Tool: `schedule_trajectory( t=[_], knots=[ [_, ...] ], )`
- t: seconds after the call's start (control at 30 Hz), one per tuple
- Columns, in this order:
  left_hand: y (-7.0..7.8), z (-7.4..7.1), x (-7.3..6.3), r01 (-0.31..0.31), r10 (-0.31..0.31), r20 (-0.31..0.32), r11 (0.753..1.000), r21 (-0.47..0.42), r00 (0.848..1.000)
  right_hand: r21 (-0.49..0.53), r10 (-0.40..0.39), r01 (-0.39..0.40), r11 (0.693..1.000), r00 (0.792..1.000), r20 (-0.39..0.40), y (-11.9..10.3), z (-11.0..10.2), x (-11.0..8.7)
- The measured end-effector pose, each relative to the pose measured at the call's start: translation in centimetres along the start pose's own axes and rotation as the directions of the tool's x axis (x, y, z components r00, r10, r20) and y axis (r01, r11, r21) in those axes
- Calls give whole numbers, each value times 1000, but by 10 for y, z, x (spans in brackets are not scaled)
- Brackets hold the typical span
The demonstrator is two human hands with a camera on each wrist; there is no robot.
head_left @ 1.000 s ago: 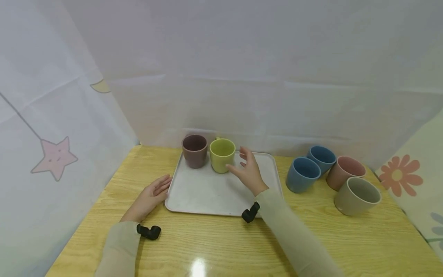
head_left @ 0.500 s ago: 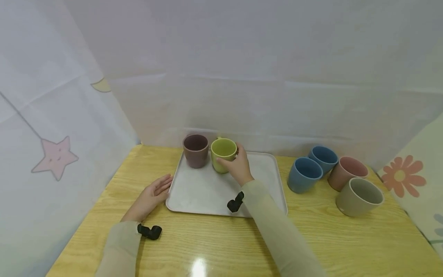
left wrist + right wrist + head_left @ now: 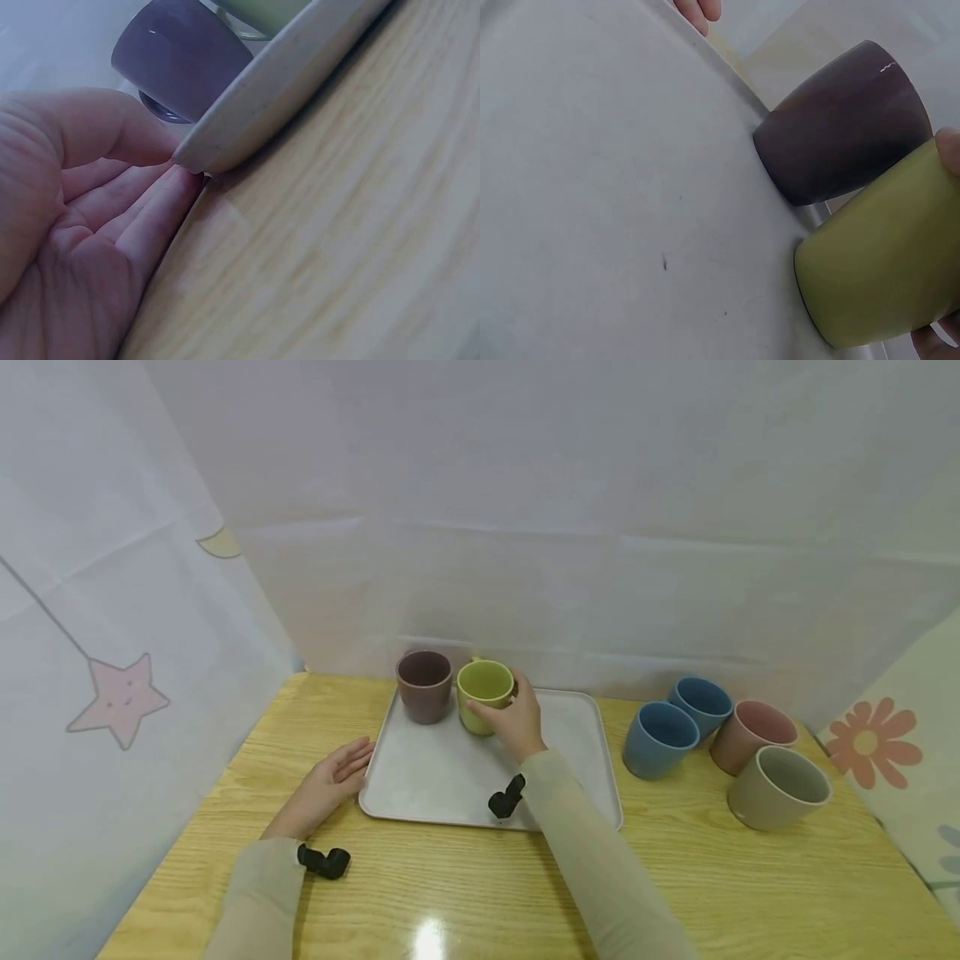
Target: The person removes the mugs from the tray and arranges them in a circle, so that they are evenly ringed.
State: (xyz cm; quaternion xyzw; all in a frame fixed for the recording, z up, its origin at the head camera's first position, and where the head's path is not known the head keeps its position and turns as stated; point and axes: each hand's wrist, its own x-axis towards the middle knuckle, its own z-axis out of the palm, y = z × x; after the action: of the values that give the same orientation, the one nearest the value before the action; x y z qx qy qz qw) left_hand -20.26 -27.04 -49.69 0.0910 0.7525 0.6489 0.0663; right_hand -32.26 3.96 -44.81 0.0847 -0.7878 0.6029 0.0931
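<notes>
On the white tray (image 3: 427, 781) stands a yellow-green mug (image 3: 474, 722), upright, its handle at the back. My right hand (image 3: 517, 718) grips it from the right, with the thumb on the front and the fingers round the far side, partly hidden. Just left of it is a purple mug (image 3: 425, 703), also on the tray. In the right wrist view the green mug (image 3: 885, 255) appears beside the purple mug (image 3: 840, 127). My left hand (image 3: 322, 789) rests on the table at the tray's left edge, fingers fairly straight. The left wrist view shows its fingertips touching the tray rim (image 3: 247, 112).
Two blue cups (image 3: 660, 739), a pink cup (image 3: 753, 735) and a wide beige cup (image 3: 776, 789) stand close together on the wooden table (image 3: 450, 893), right of the tray. A pale cloth (image 3: 525, 568) hangs behind the table.
My right hand has moved left from beside the green mug and closed round it. The mug stays in its place on the tray. The left hand keeps still.
</notes>
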Motion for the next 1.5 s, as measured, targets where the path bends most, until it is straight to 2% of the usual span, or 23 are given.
schedule_trajectory(
  t=[0.3,0.63,0.97,1.23,1.5],
  knots=[
    [1,1,-2,0,0,-7,1000,5,1000,-19,18,-18,1000,1000,-19,3,-4,-10],
    [1,0,0,4,-3,-12,1000,9,1000,-8,-35,35,999,999,-20,6,-17,-30],
    [2,0,-2,7,-7,-6,1000,2,1000,-34,-59,60,998,998,28,6,-44,-57],
    [1,-1,-2,1,-1,-13,1000,31,1000,-32,-146,148,988,988,50,9,-70,-76],
    [0,-2,0,2,-2,-8,1000,28,1000,10,-157,157,988,987,24,0,-106,-92]
  ],
)
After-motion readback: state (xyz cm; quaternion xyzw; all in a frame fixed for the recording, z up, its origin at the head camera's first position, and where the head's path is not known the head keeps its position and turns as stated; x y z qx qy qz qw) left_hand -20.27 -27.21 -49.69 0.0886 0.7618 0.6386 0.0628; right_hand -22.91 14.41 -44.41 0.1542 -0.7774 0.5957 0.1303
